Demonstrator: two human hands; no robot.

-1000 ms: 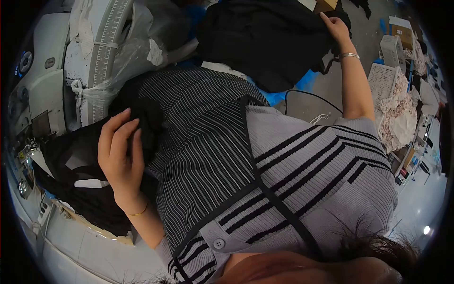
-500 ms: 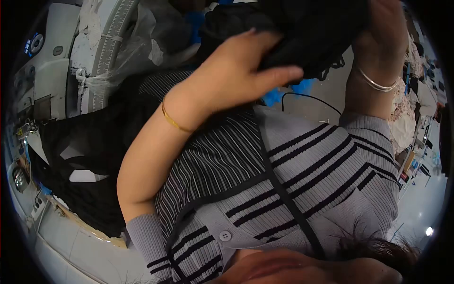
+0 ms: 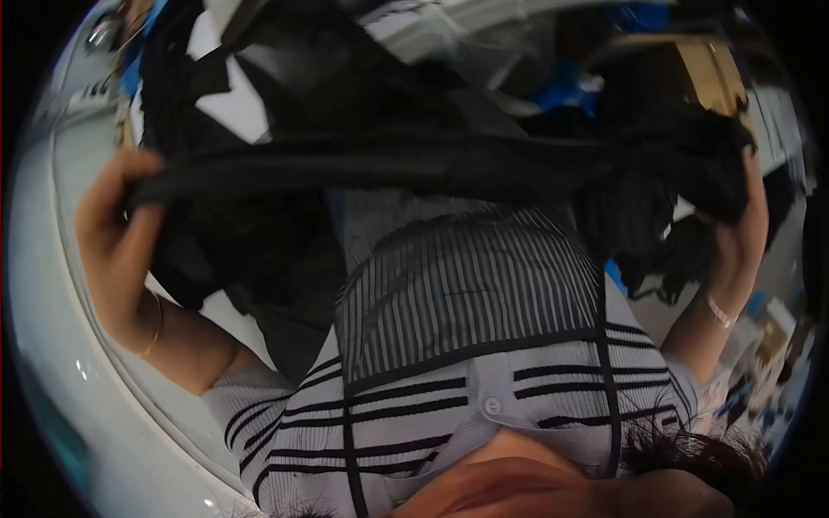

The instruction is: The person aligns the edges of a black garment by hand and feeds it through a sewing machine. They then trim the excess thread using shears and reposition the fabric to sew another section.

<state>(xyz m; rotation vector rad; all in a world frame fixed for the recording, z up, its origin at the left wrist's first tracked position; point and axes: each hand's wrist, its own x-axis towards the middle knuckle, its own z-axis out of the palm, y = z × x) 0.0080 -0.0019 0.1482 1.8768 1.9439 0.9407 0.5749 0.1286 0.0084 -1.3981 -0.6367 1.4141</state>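
Observation:
A long strip of black fabric (image 3: 389, 168) stretches across the view in front of my chest, blurred by motion. My left hand (image 3: 121, 229), with a gold bracelet at the wrist, grips its left end between thumb and fingers. At the far right, my right hand (image 3: 744, 207) is closed around the other end, where the cloth bunches and hangs in loose folds. A pale bracelet circles the right wrist. Most fingers of the right hand are hidden by the cloth.
More black fabric (image 3: 276, 293) lies below and behind the strip, with white pieces (image 3: 237, 104) showing through. Blue material (image 3: 570, 91) and clear plastic appear at the back. A striped apron (image 3: 475, 293) covers my front. Pale floor (image 3: 52, 285) runs along the left.
My left hand has swung far left and now holds a fabric end. My right hand has come down and outward. The bunched black cloth is now drawn out between them, and the view has turned.

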